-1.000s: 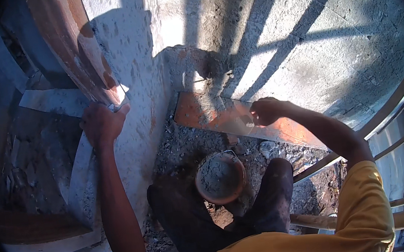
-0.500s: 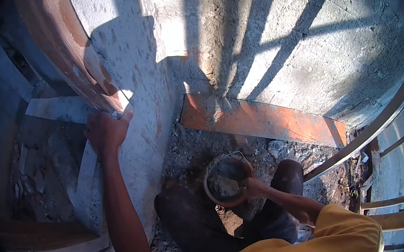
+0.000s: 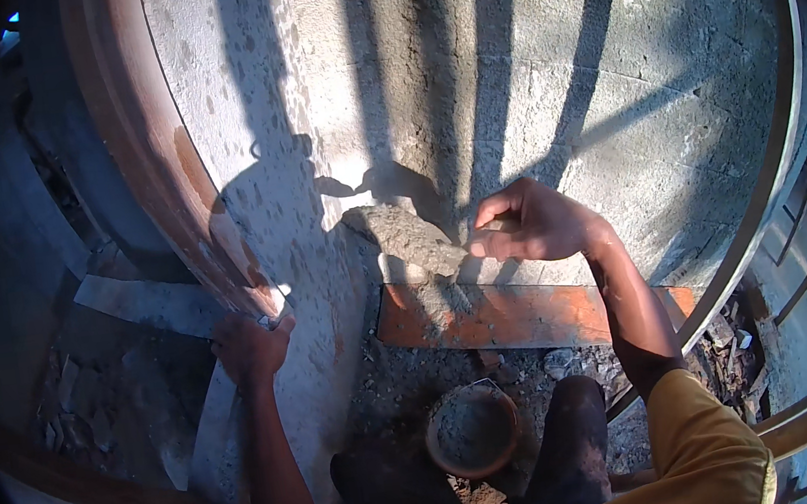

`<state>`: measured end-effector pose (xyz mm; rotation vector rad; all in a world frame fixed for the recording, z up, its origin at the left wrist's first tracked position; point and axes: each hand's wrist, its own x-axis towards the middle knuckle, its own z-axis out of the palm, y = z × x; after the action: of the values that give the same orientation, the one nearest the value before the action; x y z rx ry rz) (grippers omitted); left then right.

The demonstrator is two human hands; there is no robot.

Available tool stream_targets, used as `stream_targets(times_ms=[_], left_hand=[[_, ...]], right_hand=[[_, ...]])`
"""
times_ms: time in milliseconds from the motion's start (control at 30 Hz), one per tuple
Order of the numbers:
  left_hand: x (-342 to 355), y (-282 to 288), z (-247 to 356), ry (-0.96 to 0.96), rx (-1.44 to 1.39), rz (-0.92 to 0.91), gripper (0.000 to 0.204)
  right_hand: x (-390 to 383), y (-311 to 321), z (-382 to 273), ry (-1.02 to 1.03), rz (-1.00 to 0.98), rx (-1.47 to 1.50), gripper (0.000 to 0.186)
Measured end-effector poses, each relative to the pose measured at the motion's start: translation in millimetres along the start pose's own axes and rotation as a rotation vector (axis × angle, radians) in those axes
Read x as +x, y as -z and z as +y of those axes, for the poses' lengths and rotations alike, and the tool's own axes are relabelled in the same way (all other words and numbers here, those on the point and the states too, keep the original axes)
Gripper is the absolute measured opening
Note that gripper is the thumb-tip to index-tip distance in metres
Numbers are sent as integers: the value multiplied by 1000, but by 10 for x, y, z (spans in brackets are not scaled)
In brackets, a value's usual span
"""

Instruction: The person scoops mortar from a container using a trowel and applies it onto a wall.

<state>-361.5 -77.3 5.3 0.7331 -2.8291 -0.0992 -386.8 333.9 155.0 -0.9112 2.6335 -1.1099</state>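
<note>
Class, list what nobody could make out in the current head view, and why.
Head view:
- Any tool under the grey mortar: covered by mortar and the right hand.
- Palm of the left hand: hidden behind its own back.
- Bottom of the bucket: covered by its contents.
- Top of the brown frame: cut off by the upper edge.
</note>
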Motion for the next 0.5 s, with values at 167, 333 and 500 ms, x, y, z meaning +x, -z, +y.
stream_targets(times_ms=[167, 333, 500], left_hand=[[-22, -40, 18, -32, -61, 40, 92], [-118, -12, 92, -13, -32, 51, 89], [-115, -4, -84, 30, -11, 22, 79]], right_hand=[[320, 534, -341, 408, -261, 447, 21], [1501, 848, 135, 505, 36, 1344, 27], [897, -1782, 1457, -275, 88, 1399, 28]])
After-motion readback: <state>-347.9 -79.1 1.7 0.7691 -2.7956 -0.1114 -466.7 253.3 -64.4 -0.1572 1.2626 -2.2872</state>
